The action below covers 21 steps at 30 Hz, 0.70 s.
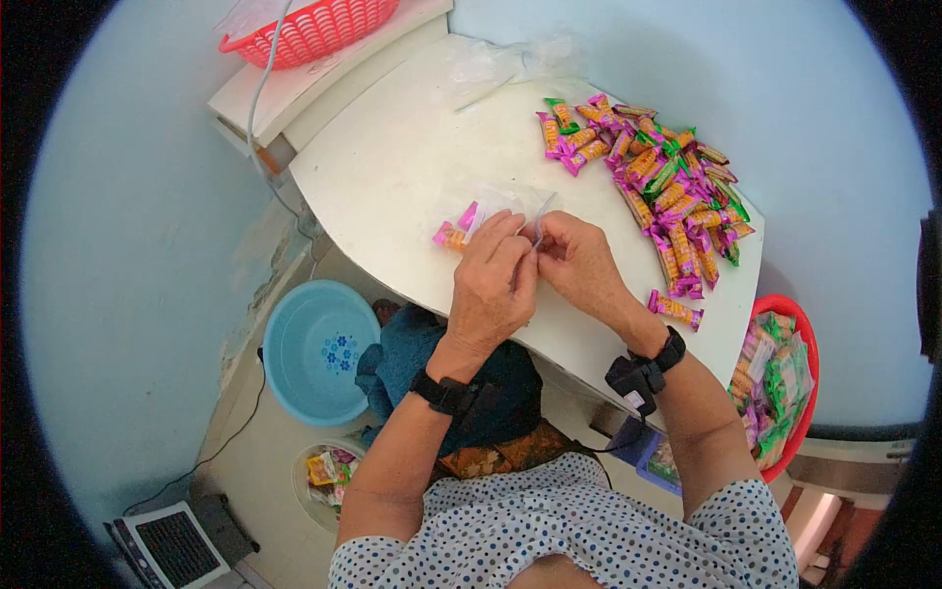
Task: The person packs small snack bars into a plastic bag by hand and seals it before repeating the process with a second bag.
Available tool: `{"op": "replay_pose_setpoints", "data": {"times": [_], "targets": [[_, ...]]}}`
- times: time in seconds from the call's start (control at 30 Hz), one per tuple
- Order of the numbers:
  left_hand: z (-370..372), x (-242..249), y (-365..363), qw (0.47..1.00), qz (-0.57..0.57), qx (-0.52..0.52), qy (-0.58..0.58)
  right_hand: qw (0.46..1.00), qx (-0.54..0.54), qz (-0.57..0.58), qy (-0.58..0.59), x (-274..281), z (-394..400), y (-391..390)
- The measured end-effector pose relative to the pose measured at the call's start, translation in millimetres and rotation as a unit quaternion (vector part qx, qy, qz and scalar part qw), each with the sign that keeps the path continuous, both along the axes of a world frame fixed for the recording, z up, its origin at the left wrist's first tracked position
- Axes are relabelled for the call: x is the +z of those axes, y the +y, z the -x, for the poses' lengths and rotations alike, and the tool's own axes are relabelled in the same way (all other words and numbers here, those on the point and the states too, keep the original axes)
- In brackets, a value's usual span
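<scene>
I see both hands pinched shut on the clear bag (510,211) mouth — left hand (494,285), right hand (579,260) — near the table (392,167) front edge. I'd hold it wide so the candies (454,234) inside stay put.

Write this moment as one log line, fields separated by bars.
left hand: pinching clear bag | right hand: pinching same bag | inside bag: wrapped candies | candy pile: on white table

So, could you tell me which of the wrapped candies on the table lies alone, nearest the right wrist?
The single pink-ended candy at the table's near edge, beside the right hand, apart from the big pile.
</scene>
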State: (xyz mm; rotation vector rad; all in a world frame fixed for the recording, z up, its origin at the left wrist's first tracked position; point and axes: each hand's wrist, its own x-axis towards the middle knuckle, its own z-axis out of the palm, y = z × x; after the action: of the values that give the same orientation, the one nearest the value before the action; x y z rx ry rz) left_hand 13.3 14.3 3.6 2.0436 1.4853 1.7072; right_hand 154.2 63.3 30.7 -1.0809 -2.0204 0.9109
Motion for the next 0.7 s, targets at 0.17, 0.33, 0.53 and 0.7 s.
{"op": "replay_pose_setpoints", "data": {"times": [0.17, 0.33, 0.53, 0.7], "targets": [[-1, 3, 0, 1.000, -0.007, -0.005, 0.002, 0.998, 0.041, 0.046, 0.020, -5, -3, 6], [0, -1, 2, 1.000, -0.009, -0.006, 0.013, 0.995, 0.078, 0.057, 0.032, -8, -4, 10], [0, -1, 3, 1.000, -0.014, 0.005, 0.027, 0.997, 0.039, -0.041, 0.047, 5, -16, 11], [0, -1, 2, 1.000, -0.012, -0.008, 0.013, 0.980, -0.006, -0.147, -0.131, 69, -70, 2]]}}
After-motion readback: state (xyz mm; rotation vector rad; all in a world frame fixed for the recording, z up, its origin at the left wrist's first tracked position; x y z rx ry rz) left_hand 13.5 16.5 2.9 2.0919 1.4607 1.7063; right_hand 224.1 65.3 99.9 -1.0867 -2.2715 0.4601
